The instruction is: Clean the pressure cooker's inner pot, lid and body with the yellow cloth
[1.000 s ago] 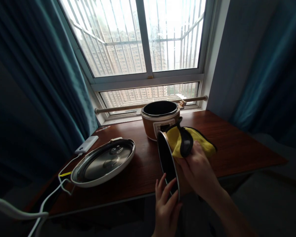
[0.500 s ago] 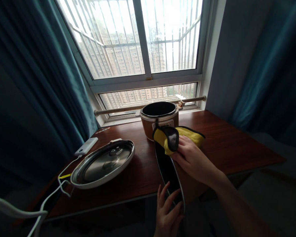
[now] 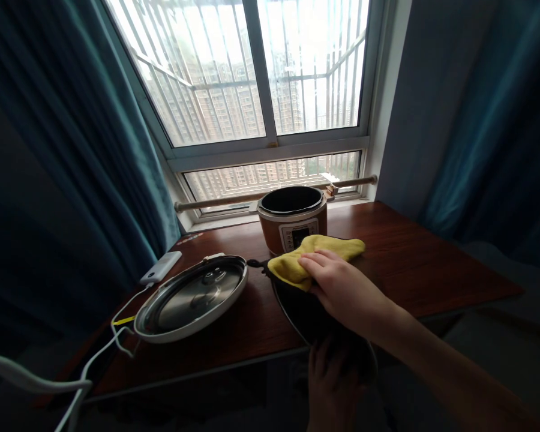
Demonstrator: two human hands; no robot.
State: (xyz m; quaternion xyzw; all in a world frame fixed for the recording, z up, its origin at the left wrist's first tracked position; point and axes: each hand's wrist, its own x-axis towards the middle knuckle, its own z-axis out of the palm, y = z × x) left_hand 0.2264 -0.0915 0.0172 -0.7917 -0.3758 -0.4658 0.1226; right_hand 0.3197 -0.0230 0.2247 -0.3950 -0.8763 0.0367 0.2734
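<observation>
My right hand [image 3: 342, 288] presses a yellow cloth [image 3: 292, 267] with dark edging and a small loop against the far rim of a dark inner pot [image 3: 297, 309]. The pot is tilted at the near edge of the table, its dark inside partly hidden by my right hand. My left hand [image 3: 330, 387] holds the pot's near side, with its fingers over the rim and dim in shadow. Just behind the cloth stands the brown cooker body [image 3: 270, 233], open at the top, its front panel partly covered by the cloth.
On the left of the wooden table [image 3: 409, 258] lies the cooker lid [image 3: 191, 303], inner side up. Behind it is a white power strip [image 3: 162, 267] with white cables [image 3: 83, 390]. A barred window [image 3: 270, 141] and blue curtains [image 3: 112, 138] surround the table.
The inner pot has turned, and its opening looks wider. The cloth has unfolded to its yellow side and shifted left along the rim with my right hand. My left hand moved slightly right.
</observation>
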